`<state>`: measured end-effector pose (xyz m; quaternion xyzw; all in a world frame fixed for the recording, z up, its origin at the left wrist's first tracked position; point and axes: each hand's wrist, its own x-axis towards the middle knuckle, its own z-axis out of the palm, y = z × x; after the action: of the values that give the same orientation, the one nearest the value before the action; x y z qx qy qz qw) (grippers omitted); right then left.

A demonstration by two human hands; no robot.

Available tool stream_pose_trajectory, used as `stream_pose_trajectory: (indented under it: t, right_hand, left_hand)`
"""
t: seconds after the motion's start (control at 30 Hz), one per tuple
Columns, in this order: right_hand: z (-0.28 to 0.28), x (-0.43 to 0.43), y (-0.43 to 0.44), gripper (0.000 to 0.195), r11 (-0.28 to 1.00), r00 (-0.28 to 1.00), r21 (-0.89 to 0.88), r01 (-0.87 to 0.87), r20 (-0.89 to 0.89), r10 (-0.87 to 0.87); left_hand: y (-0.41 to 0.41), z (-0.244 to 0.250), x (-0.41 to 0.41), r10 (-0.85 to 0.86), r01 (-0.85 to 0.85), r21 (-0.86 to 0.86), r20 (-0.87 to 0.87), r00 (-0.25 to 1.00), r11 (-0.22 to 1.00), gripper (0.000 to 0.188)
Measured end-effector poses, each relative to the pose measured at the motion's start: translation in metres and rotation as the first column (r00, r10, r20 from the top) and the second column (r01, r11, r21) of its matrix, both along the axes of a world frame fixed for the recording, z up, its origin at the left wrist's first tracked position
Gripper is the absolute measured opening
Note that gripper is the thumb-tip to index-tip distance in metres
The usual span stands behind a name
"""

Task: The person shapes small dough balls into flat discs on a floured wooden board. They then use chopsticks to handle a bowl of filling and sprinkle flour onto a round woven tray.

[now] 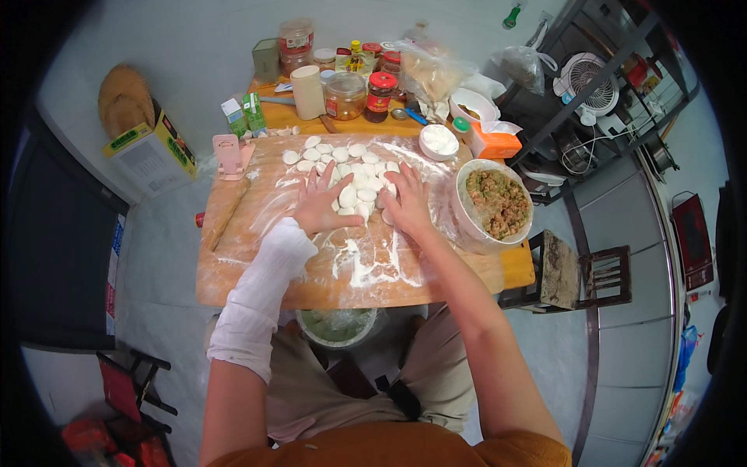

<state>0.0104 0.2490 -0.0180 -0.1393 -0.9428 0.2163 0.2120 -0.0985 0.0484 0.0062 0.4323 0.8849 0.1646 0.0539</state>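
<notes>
Many small, flattened white dough pieces (366, 182) lie in a cluster on a floured wooden board (257, 280). My left hand (323, 203) rests at the cluster's left side with its fingers spread, some of them over the pieces. On the right side, my right hand (407, 200) touches pieces at the edge, fingers slightly apart; what lies beneath its palm is hidden. A wooden rolling pin (229, 215) lies at the board's left. To the right stands a white bowl of minced filling (499, 204). Behind my right hand is a small bowl of flour (439, 142).
Jars (344, 96), a red-lidded jar (379, 98), cartons (254, 114) and an orange tissue box (493, 141) line the far side. A pink phone stand (229, 156) is at the back left. A wooden chair (560, 271) stands right; a lined bin (337, 327) is below the board.
</notes>
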Motion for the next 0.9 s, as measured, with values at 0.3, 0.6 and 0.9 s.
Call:
stream_pose_trajectory:
  t: [0.3,0.6,0.9]
  right_hand:
    - [0.016,-0.005,0.000,0.052,0.964,0.961,-0.069,-0.257,0.084,0.263]
    - [0.001,-0.051,0.023,0.054,0.992,0.992,-0.024,-0.127,0.016,0.127]
    - [-0.008,-0.073,0.057,0.047,0.997,0.995,0.068,-0.044,-0.084,0.050]
  left_hand:
    - [-0.021,-0.007,-0.104,0.167,-0.144,0.460,-0.009,0.986,0.876,0.056]
    - [0.043,-0.014,-0.099,-0.074,0.048,0.315,0.070,0.995,0.948,0.049]
    - [0.041,0.029,-0.023,-0.392,0.433,0.194,-0.215,0.894,0.881,0.072]
